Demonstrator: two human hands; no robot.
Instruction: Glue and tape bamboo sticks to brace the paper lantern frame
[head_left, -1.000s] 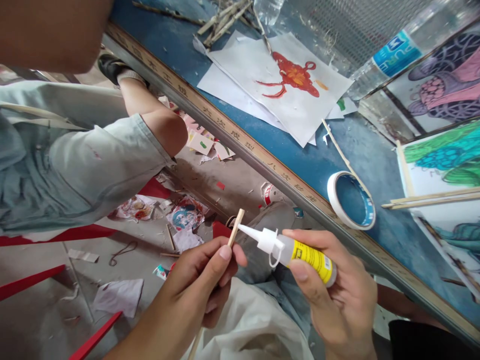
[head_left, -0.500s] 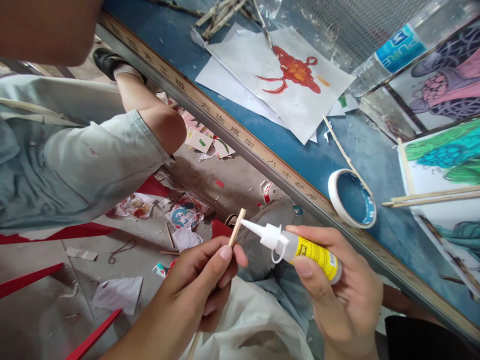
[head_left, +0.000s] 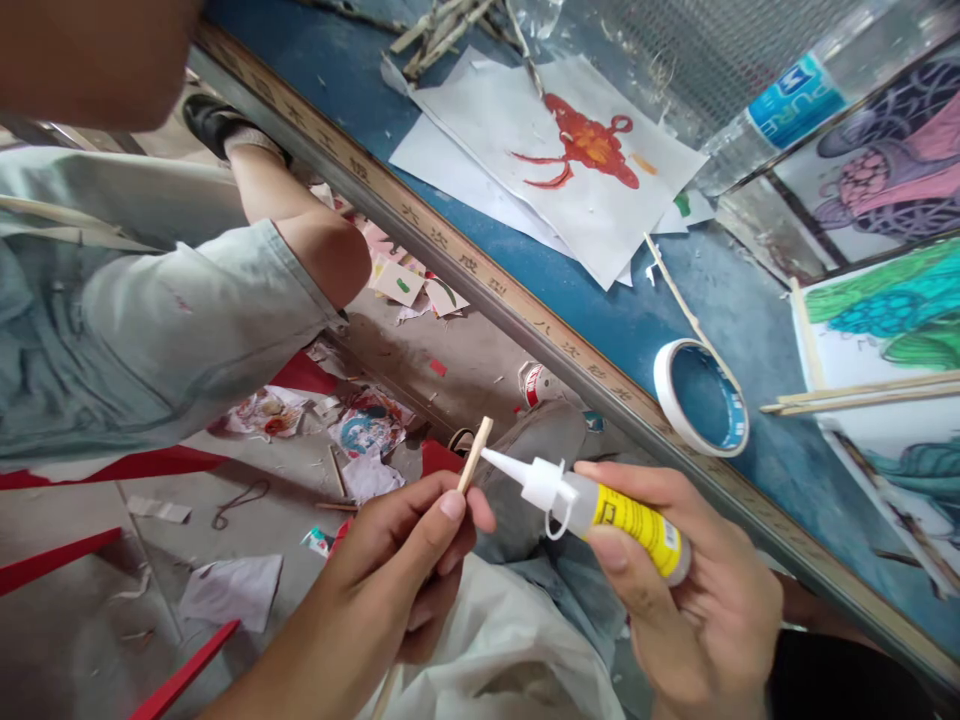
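My left hand [head_left: 397, 565] is closed, pinching a thin bamboo stick [head_left: 474, 454] between thumb and fingers, its top end poking up. A small glue bottle [head_left: 600, 505] with a yellow label and white nozzle lies gripped in my right hand [head_left: 686, 600]. The nozzle tip touches the side of the stick just below its top end. Both hands hover over my lap, in front of the blue table's edge [head_left: 525, 320].
A roll of white tape [head_left: 701, 397] lies on the blue table near its edge, with painted papers [head_left: 570, 150], loose bamboo sticks [head_left: 862, 393] and a water bottle [head_left: 795, 100]. Another person in light clothing [head_left: 150, 310] sits at left. Paper scraps litter the floor [head_left: 247, 590].
The glue bottle and my right hand have shifted slightly down and right; the nozzle stays at the stick's tip. My left hand holds still.
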